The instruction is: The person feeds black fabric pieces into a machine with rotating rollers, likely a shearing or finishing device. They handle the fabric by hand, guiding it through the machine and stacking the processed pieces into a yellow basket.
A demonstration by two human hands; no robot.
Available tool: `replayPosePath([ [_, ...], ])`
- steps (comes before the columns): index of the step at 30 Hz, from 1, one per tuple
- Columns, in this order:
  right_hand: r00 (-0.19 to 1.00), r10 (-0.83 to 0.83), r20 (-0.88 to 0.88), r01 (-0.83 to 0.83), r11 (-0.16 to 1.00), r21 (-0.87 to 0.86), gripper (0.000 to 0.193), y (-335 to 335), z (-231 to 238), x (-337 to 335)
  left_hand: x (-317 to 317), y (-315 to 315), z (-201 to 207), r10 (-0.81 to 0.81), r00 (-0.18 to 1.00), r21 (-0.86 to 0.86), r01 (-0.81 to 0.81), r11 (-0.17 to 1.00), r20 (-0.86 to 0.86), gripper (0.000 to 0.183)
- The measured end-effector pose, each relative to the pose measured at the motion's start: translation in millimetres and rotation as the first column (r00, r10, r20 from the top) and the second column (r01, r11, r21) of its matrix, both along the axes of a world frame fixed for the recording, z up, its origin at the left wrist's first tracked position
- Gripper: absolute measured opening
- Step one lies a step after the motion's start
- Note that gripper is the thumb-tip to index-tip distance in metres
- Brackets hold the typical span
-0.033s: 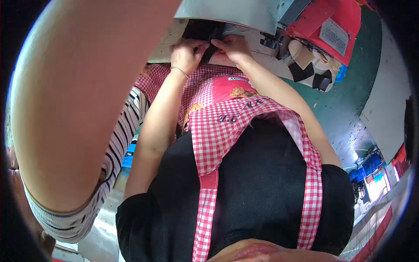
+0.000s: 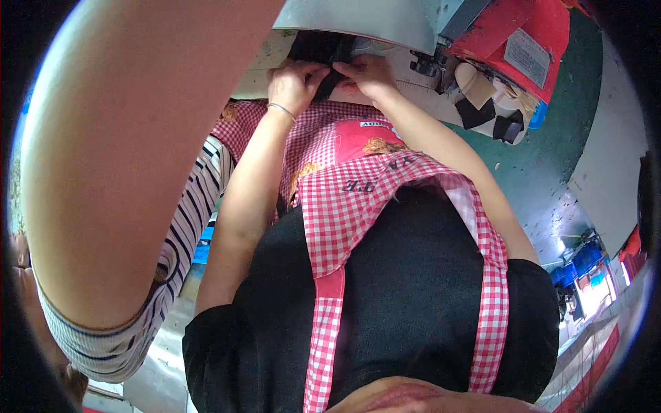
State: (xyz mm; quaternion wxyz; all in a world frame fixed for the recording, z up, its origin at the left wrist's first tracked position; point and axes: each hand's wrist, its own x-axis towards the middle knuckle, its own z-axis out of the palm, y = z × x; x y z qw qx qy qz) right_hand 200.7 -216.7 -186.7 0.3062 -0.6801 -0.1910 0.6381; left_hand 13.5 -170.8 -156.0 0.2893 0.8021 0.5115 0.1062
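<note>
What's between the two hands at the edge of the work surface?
In the head view, a strip of black fabric lies between the left hand and the right hand; both pinch it.

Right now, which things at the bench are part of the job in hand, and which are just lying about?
In hand:
- dark fabric, pinched by left hand and right hand
- grey machine just beyond it
- pale worktop under the hands

Lying about:
- red box
- black scraps and tan pieces beside it
- striped sleeve of a person on the left

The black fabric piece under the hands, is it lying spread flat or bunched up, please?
Bunched: black fabric rises in folds between left hand and right hand.
</note>
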Motion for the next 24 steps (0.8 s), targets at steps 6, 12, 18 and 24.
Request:
replayPosePath([
  [6,0.999,-0.039,-0.016,0.039,0.999,0.006,0.038,-1.0,4.9,-1.1,0.9,12.9,2.2,-0.196,0.977,0.081,0.202,0.976,-0.081,0.018],
  [12,1.000,0.007,-0.005,-0.007,1.000,0.014,0.039,0.3,5.0,1.2,-1.1,9.5,-10.0,-0.187,0.978,0.207,0.204,0.957,-0.097,0.014],
  [18,0.940,0.185,0.285,-0.211,0.976,0.060,0.051,-6.5,-44.6,1.0,-5.2,5.6,-14.8,0.004,0.998,-0.025,-0.006,1.000,-0.068,0.017],
  [24,0.923,0.238,0.303,-0.248,0.969,-0.003,0.047,-6.2,-18.5,7.1,-1.8,0.2,-11.7,0.061,0.998,0.045,-0.062,0.997,0.023,0.016],
])
